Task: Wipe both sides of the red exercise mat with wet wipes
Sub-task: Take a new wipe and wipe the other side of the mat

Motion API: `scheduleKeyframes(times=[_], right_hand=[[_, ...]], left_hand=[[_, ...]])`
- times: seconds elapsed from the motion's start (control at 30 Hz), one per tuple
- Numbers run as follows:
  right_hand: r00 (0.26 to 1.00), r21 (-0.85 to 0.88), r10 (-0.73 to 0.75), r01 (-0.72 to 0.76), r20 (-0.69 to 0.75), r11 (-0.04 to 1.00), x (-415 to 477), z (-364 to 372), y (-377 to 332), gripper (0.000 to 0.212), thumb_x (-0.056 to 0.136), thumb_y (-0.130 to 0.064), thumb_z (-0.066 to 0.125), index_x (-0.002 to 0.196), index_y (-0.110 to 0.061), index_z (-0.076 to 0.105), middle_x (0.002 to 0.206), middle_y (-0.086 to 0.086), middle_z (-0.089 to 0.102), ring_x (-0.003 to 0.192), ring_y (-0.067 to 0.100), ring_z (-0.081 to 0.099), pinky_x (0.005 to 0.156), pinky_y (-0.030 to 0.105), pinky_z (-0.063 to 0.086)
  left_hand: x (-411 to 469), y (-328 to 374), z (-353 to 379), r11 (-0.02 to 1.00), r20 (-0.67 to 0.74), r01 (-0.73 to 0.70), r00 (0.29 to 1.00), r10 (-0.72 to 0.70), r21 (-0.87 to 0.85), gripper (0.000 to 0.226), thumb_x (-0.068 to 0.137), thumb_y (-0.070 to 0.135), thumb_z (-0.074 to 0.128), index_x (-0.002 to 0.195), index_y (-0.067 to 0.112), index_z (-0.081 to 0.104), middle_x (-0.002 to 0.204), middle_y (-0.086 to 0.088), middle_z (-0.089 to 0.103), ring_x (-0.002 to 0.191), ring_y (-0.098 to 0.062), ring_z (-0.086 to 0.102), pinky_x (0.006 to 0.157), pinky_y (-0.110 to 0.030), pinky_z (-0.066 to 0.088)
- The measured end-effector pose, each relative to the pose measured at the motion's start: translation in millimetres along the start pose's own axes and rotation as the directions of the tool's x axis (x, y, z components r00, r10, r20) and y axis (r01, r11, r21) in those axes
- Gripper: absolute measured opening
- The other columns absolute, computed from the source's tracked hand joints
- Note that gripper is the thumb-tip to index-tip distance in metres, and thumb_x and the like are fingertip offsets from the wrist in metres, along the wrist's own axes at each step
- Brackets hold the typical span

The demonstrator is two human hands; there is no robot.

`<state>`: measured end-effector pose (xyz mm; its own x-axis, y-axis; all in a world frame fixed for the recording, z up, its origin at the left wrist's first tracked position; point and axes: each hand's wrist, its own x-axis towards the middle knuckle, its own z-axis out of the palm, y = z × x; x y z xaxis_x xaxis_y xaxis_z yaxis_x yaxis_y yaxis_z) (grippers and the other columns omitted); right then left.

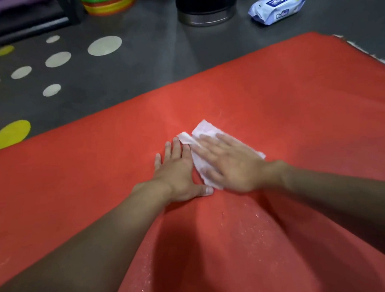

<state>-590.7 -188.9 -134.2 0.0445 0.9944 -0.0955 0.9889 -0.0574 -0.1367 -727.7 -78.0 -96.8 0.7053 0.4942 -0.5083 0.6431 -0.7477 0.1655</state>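
I see the red mat [273, 97] lying flat on the dark floor [138, 66], filling most of my view. My right hand [230, 164] lies palm down on a white wet wipe [205, 128] near the mat's middle, fingers straight, its grip slack and pressing rather than clutching. My left hand [177, 171] rests flat on the mat just beside it, grip likewise loose, its thumb touching the wipe's near corner. Pale specks dot the mat close to me. Beyond the mat's far edge a pack of wipes [276, 6] lies on the floor, near a dark round bin [205, 6].
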Motion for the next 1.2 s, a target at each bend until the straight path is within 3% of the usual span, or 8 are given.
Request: scheduleKeyframes(times=[0.13, 0.33, 0.47, 0.63, 0.77, 0.97, 1.1, 1.2], right_hand=[[0.952, -0.026, 0.305, -0.305, -0.011, 0.952, 13.6, -10.2, 26.0, 0.067, 0.1, -0.046, 0.008, 0.158, -0.013, 0.002, 0.166, 0.007, -0.006, 0.152, 0.018, -0.006, 0.123, 0.044, -0.002], [0.997, -0.043, -0.059, 0.061, 0.051, 0.997, -25.5, 1.1, -1.2, 0.073, 0.096, -0.053, 0.006, 0.158, -0.016, 0.005, 0.166, 0.005, -0.003, 0.152, 0.018, -0.006, 0.123, 0.041, -0.002], [0.936, -0.047, 0.353, -0.352, -0.001, 0.935, -11.8, -4.9, 8.8, 0.07, 0.097, -0.049, 0.005, 0.158, -0.015, -0.001, 0.166, 0.008, -0.006, 0.152, 0.021, -0.008, 0.122, 0.044, -0.004], [0.999, -0.108, -0.04, 0.042, 0.02, 0.993, -49.2, 1.0, -13.0, 0.073, 0.097, -0.05, 0.009, 0.157, -0.011, 0.017, 0.165, 0.011, 0.01, 0.152, 0.025, 0.008, 0.123, 0.041, 0.004], [0.915, -0.049, 0.403, -0.404, -0.033, 0.914, -39.0, -6.8, 11.4, 0.067, 0.099, -0.046, 0.006, 0.158, -0.015, 0.004, 0.166, 0.009, 0.001, 0.153, 0.021, -0.003, 0.122, 0.043, 0.0], [1.0, -0.088, 0.002, -0.001, 0.019, 0.996, -69.6, 7.0, -15.7, 0.07, 0.099, -0.05, 0.007, 0.158, -0.014, 0.013, 0.166, 0.009, 0.007, 0.153, 0.023, 0.005, 0.123, 0.044, 0.006], [0.938, -0.071, 0.345, -0.347, -0.036, 0.935, -58.5, -2.0, -4.7, 0.073, 0.095, -0.048, 0.002, 0.157, -0.012, 0.01, 0.165, 0.011, 0.008, 0.153, 0.024, 0.006, 0.122, 0.047, 0.007], [0.985, -0.083, 0.167, -0.169, -0.03, 0.982, -80.5, 17.0, -59.4, 0.068, 0.099, -0.044, 0.018, 0.155, -0.007, 0.024, 0.162, 0.016, 0.021, 0.15, 0.03, 0.02, 0.119, 0.052, 0.018]], left_hand=[[-0.5, 2.0, -0.9, 1.0, 0.006, 0.004, 1.0, -0.005, 0.025, 0.132, 0.071, 0.069, 0.071, 0.154, 0.011, -0.015, 0.159, -0.01, -0.029, 0.147, -0.026, -0.025, 0.122, -0.048, -0.005], [-25.1, -7.3, -8.6, 0.99, 0.227, -0.119, 0.969, 0.098, 0.08, 0.148, 0.061, 0.067, 0.079, 0.152, 0.012, -0.023, 0.157, -0.01, -0.034, 0.145, -0.027, -0.028, 0.123, -0.045, -0.003], [-41.5, 0.1, 8.3, 0.978, 0.197, -0.117, 0.977, 0.083, 0.17, 0.151, 0.06, 0.067, 0.08, 0.149, 0.012, -0.028, 0.153, -0.011, -0.04, 0.144, -0.028, -0.031, 0.121, -0.046, -0.007], [-47.5, 10.2, 3.9, 0.982, 0.232, -0.088, 0.972, 0.048, 0.168, 0.148, 0.062, 0.064, 0.081, 0.15, 0.011, -0.025, 0.155, -0.013, -0.036, 0.145, -0.031, -0.028, 0.122, -0.048, -0.001], [-63.5, 21.7, 16.5, 0.975, 0.248, -0.078, 0.968, 0.024, 0.209, 0.147, 0.063, 0.068, 0.078, 0.149, 0.013, -0.028, 0.152, -0.015, -0.041, 0.143, -0.035, -0.032, 0.121, -0.052, -0.004], [-72.3, 26.7, 20.1, 0.976, 0.223, -0.051, 0.975, 0.003, 0.21, 0.144, 0.066, 0.063, 0.079, 0.15, 0.012, -0.026, 0.154, -0.016, -0.037, 0.145, -0.036, -0.027, 0.121, -0.054, -0.001], [-85.9, 33.8, 32.4, 0.976, 0.283, -0.057, 0.959, -0.005, 0.212, 0.148, 0.063, 0.065, 0.08, 0.148, 0.013, -0.03, 0.151, -0.015, -0.042, 0.142, -0.036, -0.033, 0.118, -0.061, -0.004], [-87.6, 34.3, 38.3, 0.975, 0.257, -0.051, 0.967, -0.006, 0.215, 0.15, 0.062, 0.063, 0.082, 0.148, 0.011, -0.031, 0.151, -0.016, -0.041, 0.141, -0.039, -0.033, 0.117, -0.063, -0.004]])
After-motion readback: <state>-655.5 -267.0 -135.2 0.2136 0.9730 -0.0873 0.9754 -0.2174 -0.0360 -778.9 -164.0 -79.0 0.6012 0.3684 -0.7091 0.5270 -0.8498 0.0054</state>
